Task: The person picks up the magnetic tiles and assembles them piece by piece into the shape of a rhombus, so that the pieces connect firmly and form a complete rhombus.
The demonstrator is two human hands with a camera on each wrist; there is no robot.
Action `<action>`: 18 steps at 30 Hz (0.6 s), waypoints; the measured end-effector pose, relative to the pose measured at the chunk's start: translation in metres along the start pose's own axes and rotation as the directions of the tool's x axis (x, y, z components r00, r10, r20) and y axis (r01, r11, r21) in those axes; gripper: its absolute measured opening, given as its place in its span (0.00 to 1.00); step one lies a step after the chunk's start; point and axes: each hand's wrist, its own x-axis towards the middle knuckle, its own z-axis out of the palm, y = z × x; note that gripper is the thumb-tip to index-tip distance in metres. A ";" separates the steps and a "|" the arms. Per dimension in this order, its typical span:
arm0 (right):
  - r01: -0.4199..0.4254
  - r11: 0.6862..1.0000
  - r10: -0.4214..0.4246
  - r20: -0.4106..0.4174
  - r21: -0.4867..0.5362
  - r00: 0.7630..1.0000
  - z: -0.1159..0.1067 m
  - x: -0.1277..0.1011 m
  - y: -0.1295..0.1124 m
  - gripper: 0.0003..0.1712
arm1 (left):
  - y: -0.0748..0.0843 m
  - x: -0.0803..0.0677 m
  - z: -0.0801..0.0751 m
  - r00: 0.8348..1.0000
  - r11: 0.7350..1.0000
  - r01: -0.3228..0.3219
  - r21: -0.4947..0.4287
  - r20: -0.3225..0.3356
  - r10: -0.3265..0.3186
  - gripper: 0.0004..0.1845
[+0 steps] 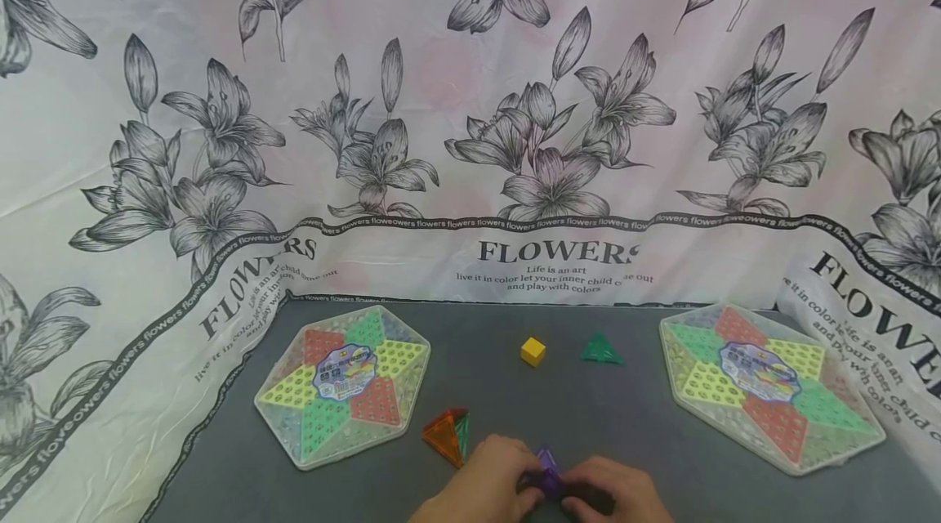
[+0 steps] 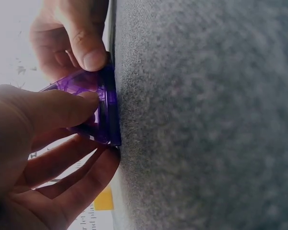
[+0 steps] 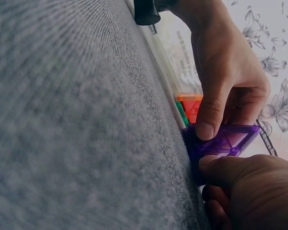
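Note:
Both hands hold see-through purple triangular tiles (image 1: 546, 462) low over the grey tabletop, near its front middle. My left hand (image 1: 487, 480) pinches them from the left, and its thumb presses the purple face in the left wrist view. On the other side my right hand (image 1: 616, 490) pinches an edge between thumb and fingers, as the right wrist view (image 3: 252, 179) shows. The tiles' lower edge touches or nearly touches the table. Fingers hide part of them, so I cannot tell how many there are. Left of the left hand stands an orange tile (image 1: 443, 435) leaning against a green one (image 1: 462, 433).
A yellow cube (image 1: 532, 351) and a green pyramid-like piece (image 1: 601, 349) sit farther back. Hexagonal star-patterned game boards lie on the left (image 1: 294, 425) and right (image 1: 845, 425). A flower-printed curtain (image 1: 412, 261) borders the table's back and sides.

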 end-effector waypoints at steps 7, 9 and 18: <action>-0.036 0.998 0.035 0.027 0.045 0.999 0.002 -0.001 -0.002 0.17 | -0.032 0.007 0.030 0.999 0.999 -0.048 0.021 -0.009 0.048 0.09; -0.047 0.997 0.045 0.025 0.054 0.999 0.004 -0.001 -0.002 0.19 | -0.038 0.008 0.035 0.999 0.999 -0.040 0.015 -0.003 0.040 0.10; -0.076 0.996 0.074 0.054 0.038 0.996 -0.010 0.002 0.003 0.21 | -0.029 0.005 0.026 0.999 0.999 -0.035 0.015 -0.033 0.036 0.08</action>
